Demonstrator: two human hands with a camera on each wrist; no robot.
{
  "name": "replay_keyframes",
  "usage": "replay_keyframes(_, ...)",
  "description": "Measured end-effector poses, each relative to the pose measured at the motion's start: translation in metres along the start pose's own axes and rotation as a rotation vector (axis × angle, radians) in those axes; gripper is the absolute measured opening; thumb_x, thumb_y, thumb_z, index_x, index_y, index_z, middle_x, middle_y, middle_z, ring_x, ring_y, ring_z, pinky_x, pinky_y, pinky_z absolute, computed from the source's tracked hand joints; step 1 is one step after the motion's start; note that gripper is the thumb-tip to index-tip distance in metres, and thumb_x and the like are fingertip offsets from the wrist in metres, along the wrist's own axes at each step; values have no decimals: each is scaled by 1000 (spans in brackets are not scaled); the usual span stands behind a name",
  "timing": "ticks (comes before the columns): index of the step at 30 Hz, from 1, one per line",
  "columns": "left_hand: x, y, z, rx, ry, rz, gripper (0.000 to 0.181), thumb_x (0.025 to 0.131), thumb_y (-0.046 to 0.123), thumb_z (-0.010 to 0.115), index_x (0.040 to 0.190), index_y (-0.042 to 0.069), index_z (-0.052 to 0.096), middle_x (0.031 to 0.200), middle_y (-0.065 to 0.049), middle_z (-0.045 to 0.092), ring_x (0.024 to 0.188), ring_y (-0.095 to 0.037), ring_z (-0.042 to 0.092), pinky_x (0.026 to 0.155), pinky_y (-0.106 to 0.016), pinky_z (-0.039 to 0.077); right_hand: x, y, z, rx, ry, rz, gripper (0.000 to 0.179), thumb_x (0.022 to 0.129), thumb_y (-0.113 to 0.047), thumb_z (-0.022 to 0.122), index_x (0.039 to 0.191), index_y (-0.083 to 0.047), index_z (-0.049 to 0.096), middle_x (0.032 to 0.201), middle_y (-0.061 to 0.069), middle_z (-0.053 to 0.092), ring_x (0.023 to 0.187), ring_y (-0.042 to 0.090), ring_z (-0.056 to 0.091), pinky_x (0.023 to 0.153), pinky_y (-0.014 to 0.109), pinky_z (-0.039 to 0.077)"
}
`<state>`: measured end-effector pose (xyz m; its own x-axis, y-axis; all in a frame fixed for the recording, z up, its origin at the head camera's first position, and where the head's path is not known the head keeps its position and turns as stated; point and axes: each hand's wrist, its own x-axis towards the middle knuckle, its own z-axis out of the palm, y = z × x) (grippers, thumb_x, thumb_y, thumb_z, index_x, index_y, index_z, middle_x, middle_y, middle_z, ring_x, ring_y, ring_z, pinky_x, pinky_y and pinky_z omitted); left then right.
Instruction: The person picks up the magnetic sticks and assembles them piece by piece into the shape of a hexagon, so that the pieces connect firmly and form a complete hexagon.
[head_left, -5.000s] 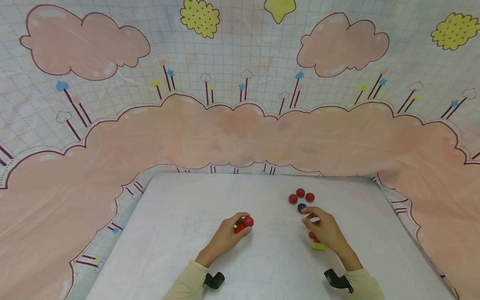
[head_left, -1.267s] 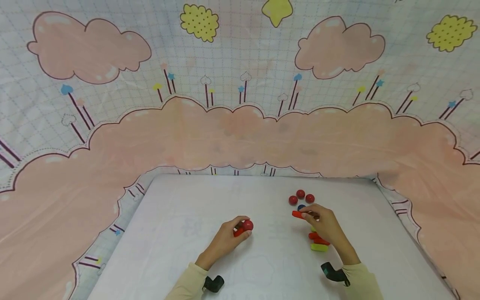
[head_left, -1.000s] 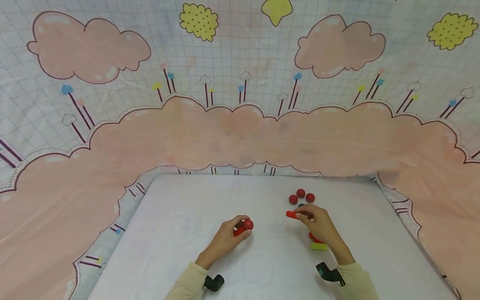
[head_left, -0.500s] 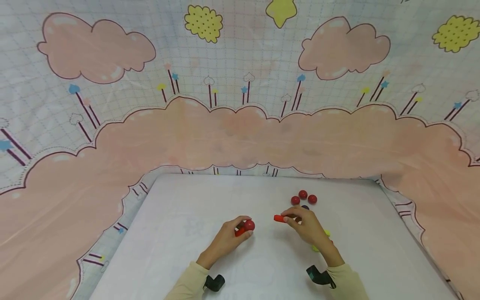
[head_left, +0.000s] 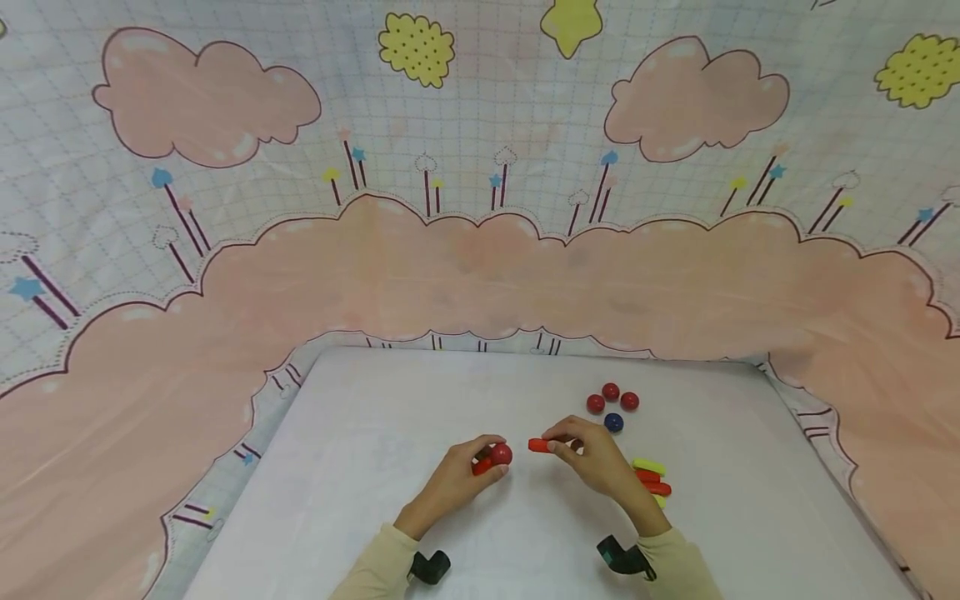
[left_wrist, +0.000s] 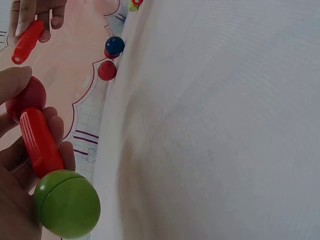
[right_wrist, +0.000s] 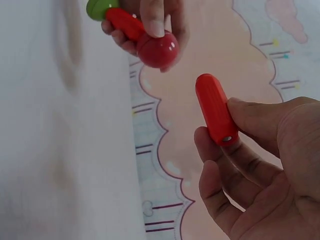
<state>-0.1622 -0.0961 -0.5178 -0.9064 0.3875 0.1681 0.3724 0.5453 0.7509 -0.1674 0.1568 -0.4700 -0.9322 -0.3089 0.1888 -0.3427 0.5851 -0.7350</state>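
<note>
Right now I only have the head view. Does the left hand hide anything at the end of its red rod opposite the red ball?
Observer: Yes. The left wrist view shows a green ball at that end of the red rod, in the left hand.
Operator: And the other red rod, in the right hand: any detail on its palm-side end?
Observer: The right wrist view shows a small silvery spot on that end face; I can't tell whether it's a magnet.
</note>
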Motion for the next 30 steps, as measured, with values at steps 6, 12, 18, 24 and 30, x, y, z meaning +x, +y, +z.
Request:
replay_keyframes(6, -2, -1, 2, 15, -19, 16, 41, 91, 34, 69, 127, 16, 61, 107, 1, 70, 90, -9, 58, 77, -22, 50, 0, -2, 6, 0, -37, -9, 13, 90, -16, 70, 102, -21, 74, 97, -7, 68, 87, 8, 57, 77, 20, 50)
replay_keyframes(12, -1, 0, -1, 15, -7, 25, 41, 90, 33, 71, 126, 15, 62, 109, 1, 70, 93, -10, 59, 79, -23, 51, 4, -5, 10, 0, -53, -44, 11, 91, -18, 70, 100, -20, 75, 97, -7, 67, 85, 8, 57, 75, 20, 50)
replay_keyframes(18, 0, -2, 0, 21, -7, 54, 39, 89, 25, 72, 125, 13, 63, 107, 0, 71, 92, -9, 60, 79, -22, 52, 7, -5, 16, 2, -75, -41, 10, 90, -18, 70, 99, -21, 75, 95, -8, 67, 84, 7, 57, 74, 20, 50)
replay_keyframes(24, 4, -3, 3, 8, -18, 74, 38, 89, 24, 72, 124, 12, 64, 111, 1, 71, 94, -8, 61, 82, -24, 52, 7, -3, 20, -7, -59, -27, 11, 88, -17, 72, 99, -17, 75, 93, -8, 67, 82, 6, 54, 71, 19, 48)
replay_keyframes(30, 0, -5, 4, 21, -13, 57, 38, 89, 24, 73, 124, 12, 64, 110, 2, 71, 93, -7, 60, 82, -24, 52, 6, 1, 25, 13, -65, -30, 16, 88, -16, 73, 104, -16, 74, 96, -7, 68, 83, 5, 56, 73, 20, 50)
